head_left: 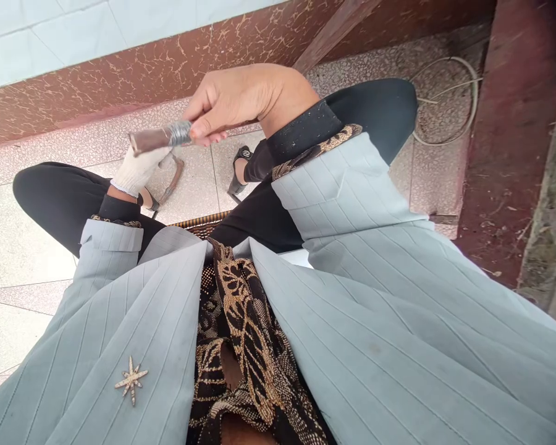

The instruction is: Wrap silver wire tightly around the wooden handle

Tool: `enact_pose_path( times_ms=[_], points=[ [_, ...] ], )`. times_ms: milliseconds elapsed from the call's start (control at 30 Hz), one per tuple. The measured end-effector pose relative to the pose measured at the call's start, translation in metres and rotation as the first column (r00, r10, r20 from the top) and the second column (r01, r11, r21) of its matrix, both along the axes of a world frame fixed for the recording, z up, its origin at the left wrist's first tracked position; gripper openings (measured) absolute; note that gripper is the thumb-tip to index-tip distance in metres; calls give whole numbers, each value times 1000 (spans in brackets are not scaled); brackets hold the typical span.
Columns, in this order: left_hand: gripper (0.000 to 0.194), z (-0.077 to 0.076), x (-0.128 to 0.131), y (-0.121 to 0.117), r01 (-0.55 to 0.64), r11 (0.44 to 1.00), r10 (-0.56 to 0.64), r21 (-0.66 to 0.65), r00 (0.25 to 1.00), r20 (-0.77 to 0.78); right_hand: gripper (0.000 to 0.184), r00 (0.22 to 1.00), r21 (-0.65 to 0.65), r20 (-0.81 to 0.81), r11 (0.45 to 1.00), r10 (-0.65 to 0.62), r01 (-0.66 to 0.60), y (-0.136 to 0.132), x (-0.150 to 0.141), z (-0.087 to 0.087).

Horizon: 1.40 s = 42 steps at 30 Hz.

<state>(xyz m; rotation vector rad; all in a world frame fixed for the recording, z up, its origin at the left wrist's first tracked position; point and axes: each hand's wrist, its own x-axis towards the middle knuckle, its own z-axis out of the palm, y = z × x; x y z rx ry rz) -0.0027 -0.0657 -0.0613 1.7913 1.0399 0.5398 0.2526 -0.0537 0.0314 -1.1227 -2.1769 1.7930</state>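
My bare right hand (231, 102) is closed, thumb and fingers pinching the wire-wrapped end of a short wooden handle (151, 141). Silver wire (180, 132) is wound round the handle beside the thumb. Lower and to the left, my left hand (136, 170) wears a white knit glove. Its fingers are mostly hidden behind the handle, so their hold does not show. A curved brown piece like a rusty sickle blade (173, 182) appears just right of the glove, over the floor. Whether it joins the handle or is held by the left hand, I cannot tell.
My bent knees in black trousers (50, 191) frame the tiled floor (189, 191). A black heeled shoe (237, 173) shows between them. A woven seat edge (204, 221) lies below. Ahead runs a red-brown wall base (120, 74); a coiled pale cable (472, 105) lies right.
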Motion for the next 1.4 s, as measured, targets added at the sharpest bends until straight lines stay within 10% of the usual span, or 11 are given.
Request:
enact_pose_path(
  times_ms=[100,200,367,533,667,767,900,1000,1167,1400],
  points=[
    [37,-1,2,-1,68,997,-70,-38,996,-61,30,888,33,-232,910,-396,414,-1,1,0],
    [33,5,7,-4,134,991,-135,-17,983,-126,29,822,149,-73,808,-565,570,1,-6,-6],
    [24,14,11,-7,151,988,-141,46,976,-167,22,753,456,542,883,-373,109,6,-21,-16],
    [21,11,6,-7,147,987,-134,60,973,-187,31,709,68,704,988,48,-135,4,-25,-24],
    [28,5,1,-4,64,997,-61,41,995,-75,30,886,-106,424,982,186,-155,2,-11,-14],
    [35,2,-1,-2,22,1000,-22,-9,1000,-22,26,995,74,63,994,-81,76,0,0,-1],
    [35,2,3,-3,70,995,-73,-67,997,-38,34,849,49,-277,876,-450,480,-4,3,2],
    [31,7,8,-8,115,991,-119,-67,992,-51,33,819,118,-119,811,-562,573,-1,-4,-3],
    [21,17,13,-14,180,984,-178,4,974,-140,24,751,387,588,920,-298,62,5,-19,-15],
    [20,13,9,-9,110,993,-103,37,981,-162,34,736,-136,638,973,228,-184,2,-24,-22]
  ],
)
